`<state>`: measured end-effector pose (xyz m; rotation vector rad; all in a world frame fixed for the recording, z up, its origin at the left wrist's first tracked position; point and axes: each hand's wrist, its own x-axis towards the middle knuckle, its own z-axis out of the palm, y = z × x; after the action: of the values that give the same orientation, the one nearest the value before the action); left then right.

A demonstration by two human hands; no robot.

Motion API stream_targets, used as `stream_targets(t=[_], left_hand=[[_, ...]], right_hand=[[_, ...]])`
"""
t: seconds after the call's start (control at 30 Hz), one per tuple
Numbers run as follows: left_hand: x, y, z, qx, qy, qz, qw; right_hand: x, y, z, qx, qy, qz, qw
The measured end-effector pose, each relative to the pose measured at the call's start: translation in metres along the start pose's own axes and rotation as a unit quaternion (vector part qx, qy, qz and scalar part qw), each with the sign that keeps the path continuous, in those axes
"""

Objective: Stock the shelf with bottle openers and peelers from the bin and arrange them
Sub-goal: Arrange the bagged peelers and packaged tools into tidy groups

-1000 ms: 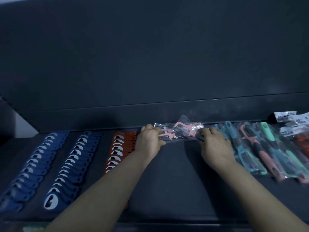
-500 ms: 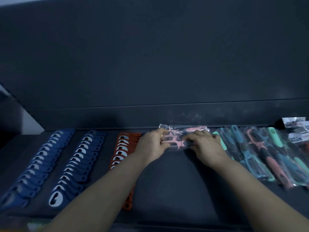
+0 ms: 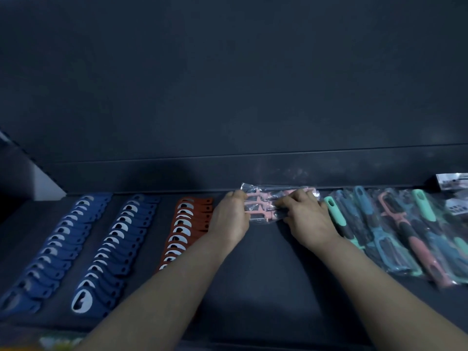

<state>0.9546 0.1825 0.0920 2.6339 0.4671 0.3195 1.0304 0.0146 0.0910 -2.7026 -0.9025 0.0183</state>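
A small stack of pink peelers in clear plastic bags (image 3: 263,206) lies crosswise at the back of the dark shelf (image 3: 266,274). My left hand (image 3: 231,219) grips the stack's left end, thumb on top. My right hand (image 3: 305,219) holds its right end, fingers curled over the bags. Two rows of blue bottle openers (image 3: 53,249) (image 3: 114,249) and one row of orange bottle openers (image 3: 187,229) run front to back on the left. Bagged peelers with teal, mint and pink handles (image 3: 395,231) lie side by side on the right.
The shelf's dark back wall (image 3: 228,97) rises right behind the pink stack. Packets with white labels (image 3: 453,181) sit at the far right. A bare strip of shelf lies between the orange openers and the teal peelers, under my forearms.
Both hands have closed in on the pink peeler stack and pressed it lower and flatter against the back of the shelf. My right hand has slid left over the bags.
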Motion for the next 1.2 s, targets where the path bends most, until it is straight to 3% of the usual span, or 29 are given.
stream_targets(t=[0.23,0.47,0.7,0.8,1.07,1.2], left_hand=[[0.002,0.025,-0.004,0.024,0.046,0.03,0.998],[0.003,0.109,0.022,0.027,-0.053,0.1,0.993],[0.0,0.197,0.059,0.005,-0.094,0.146,0.985],[0.0,0.22,0.07,0.004,-0.086,0.133,0.987],[0.003,0.223,0.073,-0.002,-0.077,0.09,0.993],[0.002,0.22,0.069,-0.012,-0.065,0.074,0.995]], right_hand=[[-0.021,0.015,-0.016,0.017,0.045,-0.009,0.999],[-0.068,0.08,-0.054,-0.031,0.071,0.068,0.995],[-0.118,0.151,-0.097,-0.074,0.127,0.193,0.97],[-0.122,0.156,-0.102,-0.036,0.099,0.174,0.979],[-0.109,0.144,-0.094,-0.095,0.011,0.163,0.982],[-0.108,0.141,-0.097,-0.059,0.0,0.166,0.984]])
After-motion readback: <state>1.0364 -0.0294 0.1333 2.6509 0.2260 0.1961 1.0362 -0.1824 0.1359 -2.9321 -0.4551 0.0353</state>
